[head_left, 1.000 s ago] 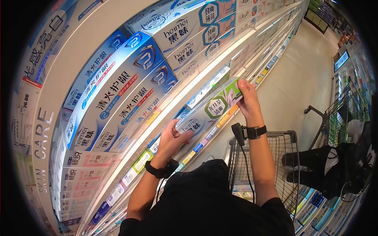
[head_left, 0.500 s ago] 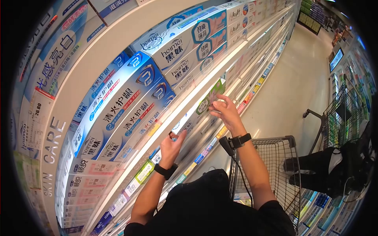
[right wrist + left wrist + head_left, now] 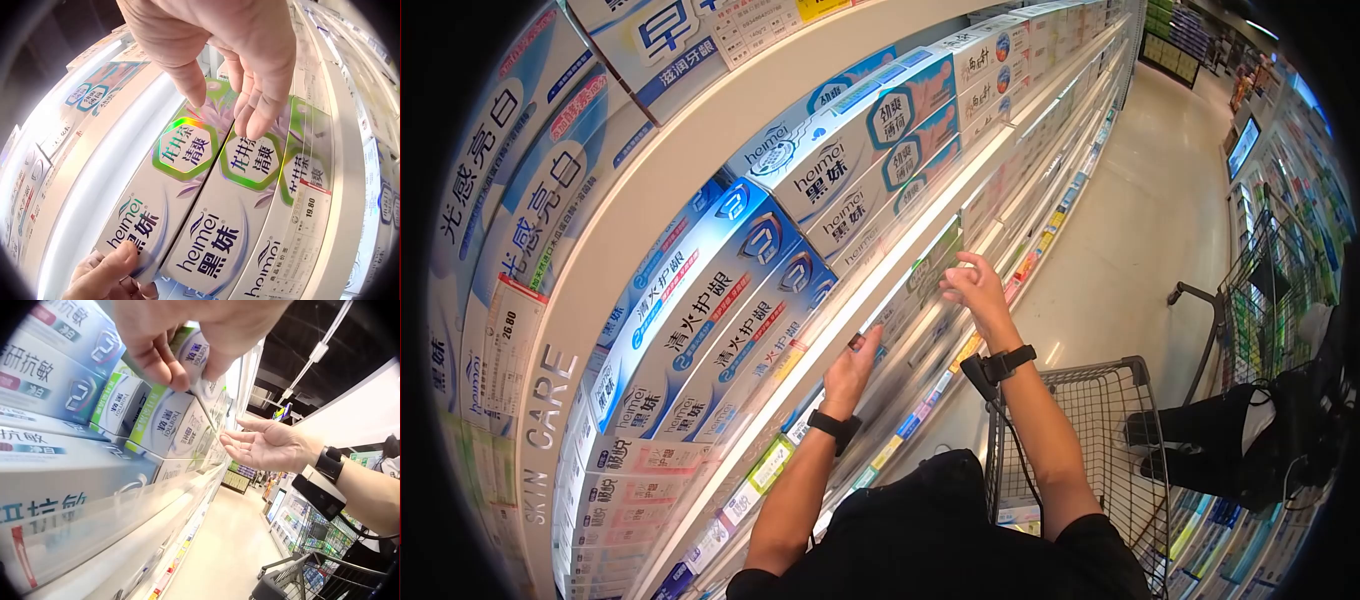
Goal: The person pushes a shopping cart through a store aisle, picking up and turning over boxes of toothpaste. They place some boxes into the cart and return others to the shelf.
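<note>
A white and green heimei box [image 3: 172, 165] lies on top of a row of matching boxes [image 3: 219, 219] on a lower shelf. My left hand [image 3: 848, 377] [image 3: 194, 337] pinches the near end of this box, its thumb on the printed face in the right wrist view. Over the green far end is my right hand [image 3: 982, 296] [image 3: 219, 50], fingers apart and slightly bent, holding nothing. The left wrist view shows that hand [image 3: 269, 445] palm up beside the shelf. In the head view the shelf above partly hides the box.
The upper shelf's lit edge [image 3: 880, 285] runs just over my hands, with blue boxes [image 3: 710, 290] stacked on it. A wire cart [image 3: 1090, 400] stands at my right. Beyond are another cart [image 3: 1260, 310] and a person's dark-clothed legs [image 3: 1200, 430].
The box, held in both hands in front of the shelf a second ago, has moved in under the upper shelf. My right hand has let go of it; my left still grips its end.
</note>
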A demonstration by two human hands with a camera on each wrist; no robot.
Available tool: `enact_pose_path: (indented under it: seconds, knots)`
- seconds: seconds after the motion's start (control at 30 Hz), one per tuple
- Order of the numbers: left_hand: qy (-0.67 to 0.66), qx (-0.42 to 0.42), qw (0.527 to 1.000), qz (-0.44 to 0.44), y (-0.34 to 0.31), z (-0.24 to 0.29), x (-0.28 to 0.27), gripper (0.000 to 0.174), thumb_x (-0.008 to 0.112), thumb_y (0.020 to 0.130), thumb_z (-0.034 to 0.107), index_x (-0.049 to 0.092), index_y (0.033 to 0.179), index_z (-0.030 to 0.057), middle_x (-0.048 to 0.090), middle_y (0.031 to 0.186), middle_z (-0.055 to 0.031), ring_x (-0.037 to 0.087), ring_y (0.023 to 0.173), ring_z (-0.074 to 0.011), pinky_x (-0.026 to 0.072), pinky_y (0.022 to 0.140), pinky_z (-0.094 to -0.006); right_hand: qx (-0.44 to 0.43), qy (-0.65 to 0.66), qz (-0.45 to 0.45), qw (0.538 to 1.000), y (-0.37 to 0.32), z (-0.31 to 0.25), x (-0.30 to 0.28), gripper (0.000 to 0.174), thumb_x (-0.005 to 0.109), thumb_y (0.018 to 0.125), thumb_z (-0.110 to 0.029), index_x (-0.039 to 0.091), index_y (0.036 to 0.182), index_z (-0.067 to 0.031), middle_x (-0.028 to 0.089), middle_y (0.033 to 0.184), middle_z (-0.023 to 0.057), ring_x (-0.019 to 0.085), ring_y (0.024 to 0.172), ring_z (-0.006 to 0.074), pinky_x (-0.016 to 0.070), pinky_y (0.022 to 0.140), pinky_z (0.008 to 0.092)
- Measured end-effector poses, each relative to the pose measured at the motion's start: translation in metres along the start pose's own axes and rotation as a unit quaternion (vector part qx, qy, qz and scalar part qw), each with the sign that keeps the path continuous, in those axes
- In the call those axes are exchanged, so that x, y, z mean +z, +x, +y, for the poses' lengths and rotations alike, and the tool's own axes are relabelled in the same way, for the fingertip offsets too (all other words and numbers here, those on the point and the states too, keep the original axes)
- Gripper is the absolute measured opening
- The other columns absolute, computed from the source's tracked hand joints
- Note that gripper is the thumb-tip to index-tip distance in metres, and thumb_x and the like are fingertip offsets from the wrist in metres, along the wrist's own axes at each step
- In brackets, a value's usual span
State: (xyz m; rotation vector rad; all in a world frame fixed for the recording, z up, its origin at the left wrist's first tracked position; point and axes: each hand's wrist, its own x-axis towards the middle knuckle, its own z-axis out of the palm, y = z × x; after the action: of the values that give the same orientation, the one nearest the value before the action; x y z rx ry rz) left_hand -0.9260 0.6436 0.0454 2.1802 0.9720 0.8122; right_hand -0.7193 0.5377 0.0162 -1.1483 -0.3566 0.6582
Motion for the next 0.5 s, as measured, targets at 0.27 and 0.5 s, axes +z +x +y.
enact_pose_path:
  seconds: [0.27, 0.5]
  knots:
    - [0.029, 0.057, 0.998, -0.025, 0.011, -0.001, 0.004, 0.037, 0.072, 0.08, 0.036, 0.063, 0.079, 0.0004, 0.056, 0.063, -0.0059, 0.054, 0.058, -0.0189, 0.044, 0.057, -0.0335, -0.017, -0.044, 0.009, 0.999, 0.02, -0.001, -0.011, 0.047, 0.063, 0.087, -0.013, 0.044, 0.126, 0.0036, 0.062, 0.096, 0.0109, 0.064, 0.086, 0.0197, 0.0541, 0.071, 0.029]
    - [0.02, 0.02, 0.998, -0.064, 0.011, -0.003, 0.005, 0.038, 0.071, 0.081, 0.037, 0.063, 0.083, -0.0005, 0.058, 0.066, -0.0076, 0.054, 0.059, -0.0213, 0.0447, 0.058, -0.0356, -0.03, -0.042, 0.011, 0.999, 0.033, 0.0, -0.015, 0.042, 0.064, 0.086, -0.013, 0.047, 0.119, 0.0071, 0.063, 0.089, 0.0107, 0.064, 0.078, 0.0155, 0.0522, 0.064, 0.0245]
